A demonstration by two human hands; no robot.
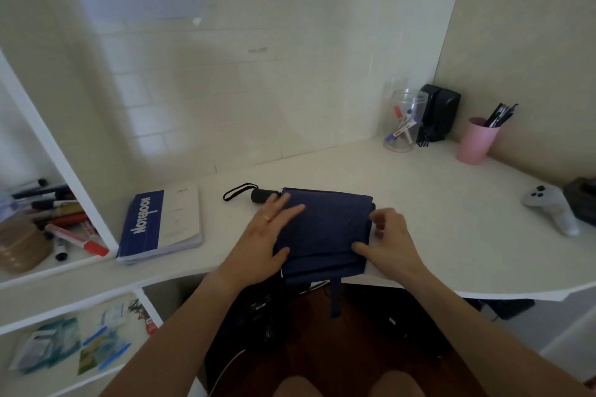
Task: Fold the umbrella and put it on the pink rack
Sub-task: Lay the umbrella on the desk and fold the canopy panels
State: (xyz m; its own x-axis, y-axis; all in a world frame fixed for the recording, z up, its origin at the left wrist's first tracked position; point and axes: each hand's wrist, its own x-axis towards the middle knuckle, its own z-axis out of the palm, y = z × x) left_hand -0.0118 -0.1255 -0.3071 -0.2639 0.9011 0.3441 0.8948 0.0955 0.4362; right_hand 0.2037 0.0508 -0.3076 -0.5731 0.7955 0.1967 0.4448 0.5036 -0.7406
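Umbrella (325, 226): dark blue, its cloth folded into a flat block at the near edge of the white desk (419, 203), in front of the person. A strap of the same cloth hangs off the near edge of the desk.
Umbrella handle (261, 195): black and short, pointing left from the far left corner of the cloth, with a black wrist loop (240, 191) lying on the desk beyond it.
Left hand (263, 237): spread wide and flat, palm down on the left part of the folded cloth, a ring on one finger. It presses rather than grips.
Right hand (388, 240): at the right edge of the cloth, fingers curled and pinching the folded layers, thumb on the near right part.
Notebook (161, 224): blue and white, flat on the desk, left of the umbrella and apart from it.
Clear jar (404, 121): far right by the wall, with markers inside.
Pink cup (477, 140): right of the jar, holding dark pens.
Game controller (553, 208): pale grey, on the right end of the desk.
Shelf (48, 271): on the left, holding loose markers.
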